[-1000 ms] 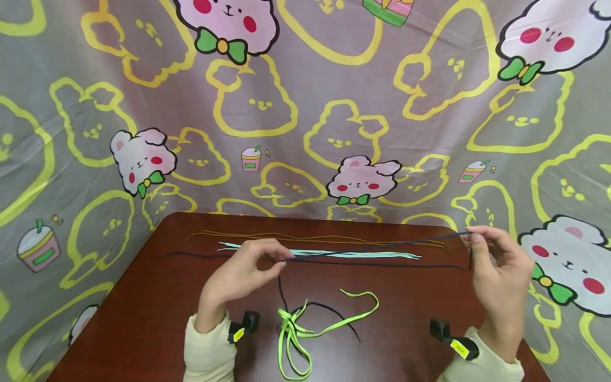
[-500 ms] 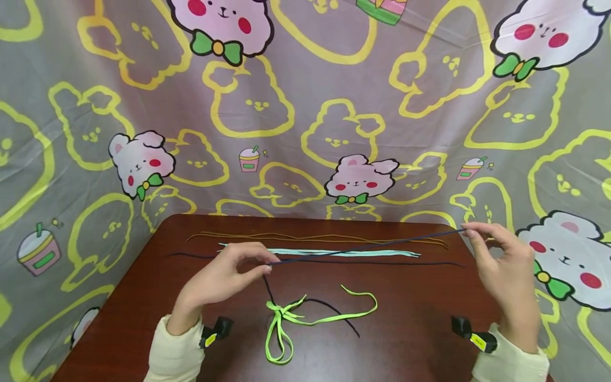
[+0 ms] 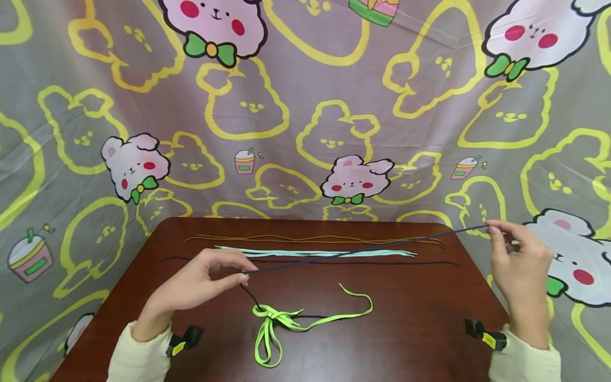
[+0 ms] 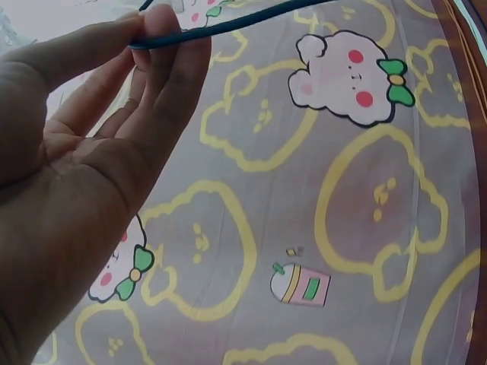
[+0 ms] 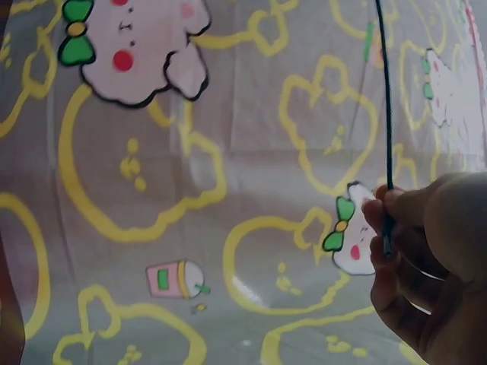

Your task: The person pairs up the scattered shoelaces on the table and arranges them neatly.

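A thin dark blue shoelace (image 3: 363,248) is stretched between both hands above the table, slanting up toward the right. My left hand (image 3: 200,278) pinches it between thumb and fingertips, and its tail drops to the table behind a green lace. My right hand (image 3: 522,265) pinches near the other end; in the right wrist view a short tip of the lace (image 5: 387,243) pokes out below the fingers. The lime green shoelace (image 3: 268,339) lies on the table in a looped, knotted bundle, with one loose end curving right. Part of the dark lace shows beside it.
On the brown table (image 3: 382,339) several laces lie stretched side by side: brown ones (image 3: 296,237) at the back, pale mint ones (image 3: 391,253) before them, then a dark one (image 3: 401,262). A patterned cloth (image 3: 296,79) hangs behind and at both sides.
My hands have drawn apart, the left moving left and slightly down, the right moving right, with the dark shoelace straight between them. The green bundle has shifted left, and less of the dark tail shows.
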The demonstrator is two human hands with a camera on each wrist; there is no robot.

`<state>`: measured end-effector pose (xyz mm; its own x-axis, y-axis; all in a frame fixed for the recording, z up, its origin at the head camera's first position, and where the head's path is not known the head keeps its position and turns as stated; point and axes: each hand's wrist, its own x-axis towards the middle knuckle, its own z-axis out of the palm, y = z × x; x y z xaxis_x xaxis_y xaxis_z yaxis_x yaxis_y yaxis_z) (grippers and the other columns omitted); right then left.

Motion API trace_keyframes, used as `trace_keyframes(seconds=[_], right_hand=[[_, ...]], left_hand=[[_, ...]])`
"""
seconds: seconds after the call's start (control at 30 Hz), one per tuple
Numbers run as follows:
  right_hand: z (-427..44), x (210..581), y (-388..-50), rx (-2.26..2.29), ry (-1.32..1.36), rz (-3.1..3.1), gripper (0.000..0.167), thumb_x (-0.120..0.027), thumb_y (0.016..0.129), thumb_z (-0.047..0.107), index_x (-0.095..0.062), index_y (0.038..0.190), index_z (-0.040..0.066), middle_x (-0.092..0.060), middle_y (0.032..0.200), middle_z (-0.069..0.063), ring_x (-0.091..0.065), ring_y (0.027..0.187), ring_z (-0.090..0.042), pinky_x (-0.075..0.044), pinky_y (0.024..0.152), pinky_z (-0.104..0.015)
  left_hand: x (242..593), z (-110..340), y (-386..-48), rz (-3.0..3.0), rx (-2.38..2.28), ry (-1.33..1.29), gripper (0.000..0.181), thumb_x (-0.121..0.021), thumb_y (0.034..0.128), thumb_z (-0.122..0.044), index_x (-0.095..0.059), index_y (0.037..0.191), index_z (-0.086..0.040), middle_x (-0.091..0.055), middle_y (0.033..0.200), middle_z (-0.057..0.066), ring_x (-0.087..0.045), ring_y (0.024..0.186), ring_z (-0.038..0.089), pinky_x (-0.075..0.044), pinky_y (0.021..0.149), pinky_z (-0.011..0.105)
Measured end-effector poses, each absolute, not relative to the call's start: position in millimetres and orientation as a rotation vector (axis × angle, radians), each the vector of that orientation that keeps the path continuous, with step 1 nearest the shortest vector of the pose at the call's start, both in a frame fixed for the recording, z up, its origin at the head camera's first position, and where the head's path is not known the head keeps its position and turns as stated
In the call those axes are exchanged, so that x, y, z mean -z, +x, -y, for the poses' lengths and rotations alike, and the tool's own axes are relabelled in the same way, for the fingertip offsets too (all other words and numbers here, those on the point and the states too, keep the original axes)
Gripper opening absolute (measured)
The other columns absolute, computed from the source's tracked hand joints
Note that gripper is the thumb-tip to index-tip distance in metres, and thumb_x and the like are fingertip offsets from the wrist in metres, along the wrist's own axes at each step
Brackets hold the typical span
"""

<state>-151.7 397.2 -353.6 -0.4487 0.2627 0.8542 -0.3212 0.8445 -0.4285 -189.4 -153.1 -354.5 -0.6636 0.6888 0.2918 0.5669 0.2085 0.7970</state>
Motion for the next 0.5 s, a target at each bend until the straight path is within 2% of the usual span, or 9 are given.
trace_keyframes(seconds=[0.2,0.3,0.37,0.5], right_hand=[[-413.6,359.8,-149.9,-0.620,-0.051,1.962,0.013,-0.067,0.095,-0.001,-0.075,0.103,-0.007,-0.046,0.087,0.048,-0.042,0.073,0.023,-0.031,0.066,0.000],[-422.9,364.4,-150.4,-0.587,-0.089,1.992,0.013,-0.067,0.095,-0.001,-0.075,0.104,-0.006,-0.046,0.086,0.045,-0.040,0.073,0.024,-0.030,0.066,-0.001],[-428.5,367.2,-151.1,-0.568,-0.101,2.011,0.013,-0.067,0.095,-0.001,-0.075,0.104,-0.007,-0.055,0.085,0.032,-0.038,0.073,0.024,-0.029,0.067,0.000],[-439.2,371.7,-152.5,-0.535,-0.107,2.044,0.014,-0.067,0.094,-0.002,-0.075,0.105,-0.007,-0.068,0.084,-0.007,-0.036,0.075,0.026,-0.028,0.068,0.002]], left_hand=[[347.1,172.0,-189.0,-2.380,-1.441,1.172,0.022,-0.066,0.0985,-0.005,-0.074,0.116,-0.016,-0.071,0.106,0.001,-0.068,0.088,0.016,-0.057,0.075,0.030],[343.3,182.4,-189.2,-2.402,-1.453,1.168,0.023,-0.066,0.0977,-0.002,-0.074,0.116,-0.013,-0.070,0.105,0.002,-0.068,0.086,0.018,-0.057,0.073,0.030],[340.9,190.0,-189.0,-2.438,-1.462,1.159,0.025,-0.066,0.0966,0.000,-0.075,0.117,-0.011,-0.070,0.104,0.002,-0.068,0.085,0.018,-0.057,0.073,0.029],[336.4,205.1,-188.7,-2.552,-1.457,1.147,0.026,-0.068,0.0942,0.002,-0.075,0.117,-0.009,-0.072,0.099,0.000,-0.067,0.083,0.018,-0.056,0.069,0.028]])
